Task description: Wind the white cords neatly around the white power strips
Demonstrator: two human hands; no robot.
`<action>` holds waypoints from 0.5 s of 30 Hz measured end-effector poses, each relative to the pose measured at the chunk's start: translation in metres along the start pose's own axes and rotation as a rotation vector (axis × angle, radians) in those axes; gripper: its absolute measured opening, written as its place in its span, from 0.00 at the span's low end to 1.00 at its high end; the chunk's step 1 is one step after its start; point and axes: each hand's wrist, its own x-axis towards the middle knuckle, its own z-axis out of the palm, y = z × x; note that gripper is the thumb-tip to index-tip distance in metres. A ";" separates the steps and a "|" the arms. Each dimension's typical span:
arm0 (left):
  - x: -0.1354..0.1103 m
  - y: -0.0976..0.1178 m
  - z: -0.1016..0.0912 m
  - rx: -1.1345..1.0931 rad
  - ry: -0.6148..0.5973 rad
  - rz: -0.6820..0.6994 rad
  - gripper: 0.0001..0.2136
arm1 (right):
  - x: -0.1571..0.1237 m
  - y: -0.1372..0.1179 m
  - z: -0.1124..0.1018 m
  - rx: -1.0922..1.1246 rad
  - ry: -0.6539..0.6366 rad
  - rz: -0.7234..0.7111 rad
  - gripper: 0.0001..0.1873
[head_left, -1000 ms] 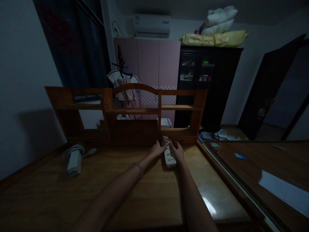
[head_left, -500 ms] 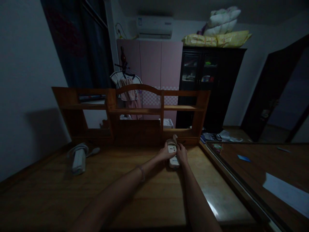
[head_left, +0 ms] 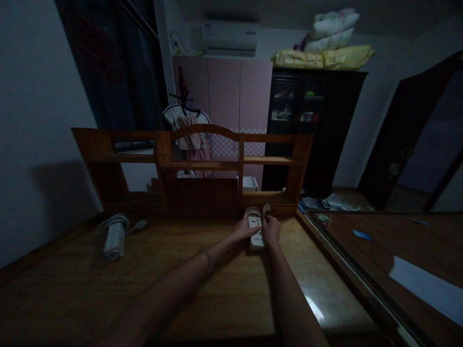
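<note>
A white power strip (head_left: 257, 241) with dark socket holes lies on the wooden desk, its far end wrapped by its beige cord (head_left: 254, 211). My left hand (head_left: 245, 229) grips the strip from the left, thumb across its top face. At the strip's right side, my right hand (head_left: 271, 230) is closed on the cord, and a beige end of it sticks up above the fingers. Whether that end is the plug is too dim to tell. Farther left on the desk sits a second white power strip (head_left: 115, 238) with its cord coiled at the back.
A wooden shelf rack (head_left: 202, 165) stands along the desk's (head_left: 202, 299) far edge. To the right, beyond a raised edge, a brown surface (head_left: 361, 255) carries a white paper sheet (head_left: 427, 286) and a blue card (head_left: 361, 234). A wall rises on the left.
My right hand has drawn slightly away from the strip's top, pulling the cord end a little to the right. The left hand keeps its hold. The view has shifted slightly.
</note>
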 end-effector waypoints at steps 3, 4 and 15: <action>-0.003 -0.001 -0.002 -0.063 -0.018 0.025 0.45 | 0.002 0.001 0.000 0.003 -0.008 -0.011 0.11; -0.003 -0.002 -0.003 -0.086 -0.019 0.020 0.44 | 0.003 0.001 0.001 0.008 -0.013 -0.014 0.11; -0.001 -0.011 0.002 -0.259 -0.030 -0.047 0.41 | 0.007 0.006 0.009 0.071 0.046 0.041 0.15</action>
